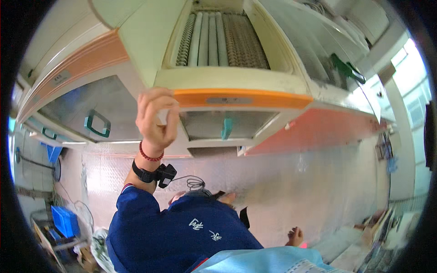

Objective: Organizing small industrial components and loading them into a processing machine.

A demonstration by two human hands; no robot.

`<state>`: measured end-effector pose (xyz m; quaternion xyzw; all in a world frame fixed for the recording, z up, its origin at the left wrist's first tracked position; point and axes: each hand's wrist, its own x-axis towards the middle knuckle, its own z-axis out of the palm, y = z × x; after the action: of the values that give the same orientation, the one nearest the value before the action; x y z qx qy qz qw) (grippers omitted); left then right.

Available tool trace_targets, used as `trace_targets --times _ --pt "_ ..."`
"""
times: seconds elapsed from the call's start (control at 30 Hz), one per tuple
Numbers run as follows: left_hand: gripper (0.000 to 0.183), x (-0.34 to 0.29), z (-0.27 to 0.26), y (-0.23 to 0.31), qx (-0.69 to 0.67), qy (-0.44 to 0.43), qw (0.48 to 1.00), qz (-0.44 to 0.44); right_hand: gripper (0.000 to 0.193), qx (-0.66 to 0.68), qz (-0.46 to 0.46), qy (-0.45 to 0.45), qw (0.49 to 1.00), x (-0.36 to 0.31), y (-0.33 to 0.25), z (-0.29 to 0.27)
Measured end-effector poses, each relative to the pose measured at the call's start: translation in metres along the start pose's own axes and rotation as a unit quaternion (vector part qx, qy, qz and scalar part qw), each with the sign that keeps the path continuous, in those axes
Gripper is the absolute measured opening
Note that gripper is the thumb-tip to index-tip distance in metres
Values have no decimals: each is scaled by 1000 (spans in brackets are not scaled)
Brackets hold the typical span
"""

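Observation:
My left hand [157, 114] is raised in front of a cream machine cabinet [273, 81], at the left end of its orange strip [282, 98]. Its fingers curl toward the thumb; a pale patch shows in the gap, and I cannot make out whether it is a held thing or the panel behind. On that wrist are a red bead bracelet [150, 154] and a black strap with a small black device [165, 175]. Low on the right, my right hand [295, 235] hangs away from the machine with fingers curled, small in view, nothing showing in it.
Parallel rollers [209, 38], some smooth, some ridged, lie in the cabinet's open top. Below the strip is a window with a teal handle [226, 129]. A windowed door with a dark green handle [97, 123] stands left. A blue crate [65, 220] sits lower left; a coiled cable [195, 183] shows beside my body.

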<state>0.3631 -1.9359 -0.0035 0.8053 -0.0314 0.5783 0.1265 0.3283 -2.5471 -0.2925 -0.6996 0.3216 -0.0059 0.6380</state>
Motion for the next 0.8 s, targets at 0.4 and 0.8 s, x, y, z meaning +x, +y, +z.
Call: trace_targets --times 0.4,0.8 --pt "10 10 55 -21 218 77 955 -188 18 -180 -428 -116 878 169 -313 153" --pt "13 3 68 -28 267 142 925 -231 31 -341 -666 -112 654 218 -428 259"
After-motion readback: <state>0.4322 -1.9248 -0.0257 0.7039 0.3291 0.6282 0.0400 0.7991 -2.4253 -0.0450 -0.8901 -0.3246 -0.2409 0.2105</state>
